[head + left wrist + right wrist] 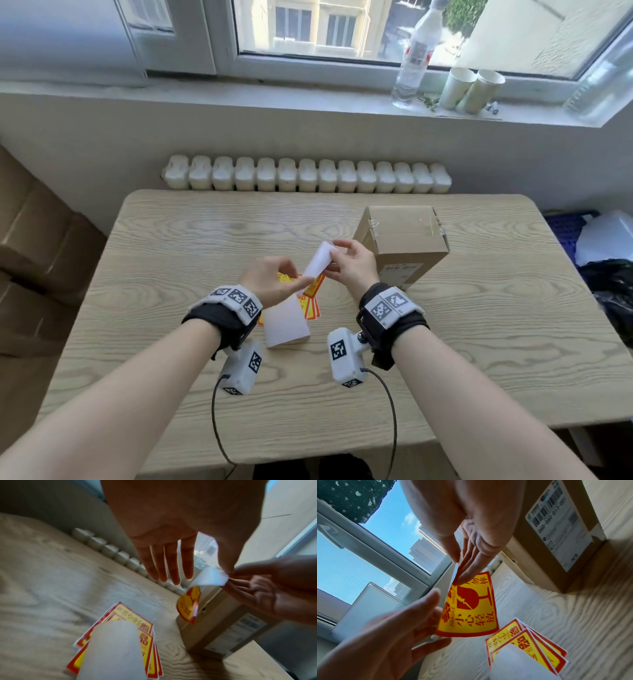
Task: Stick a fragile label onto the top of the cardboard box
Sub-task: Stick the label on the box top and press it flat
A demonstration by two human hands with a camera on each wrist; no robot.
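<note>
A yellow and red fragile label point(318, 262) point(471, 608) hangs in the air above the table, white backing towards me. My right hand point(352, 263) point(453, 520) pinches its upper corner between thumb and fingers. My left hand point(270, 277) point(171, 547) has its four fingers straight, and only the thumb tip touches the label's lower end. The cardboard box point(404, 233) point(547, 547) stands taped shut just right of my hands, a barcode sticker on its near side. The label touches neither the box nor the table.
A fanned stack of more fragile labels point(310, 306) point(130, 618) lies on the wooden table point(205, 240) under my hands, partly covered by a white sheet point(286, 323). A bottle point(416, 54) and paper cups point(469, 89) stand on the windowsill. Cardboard boxes point(34, 240) are stacked at left.
</note>
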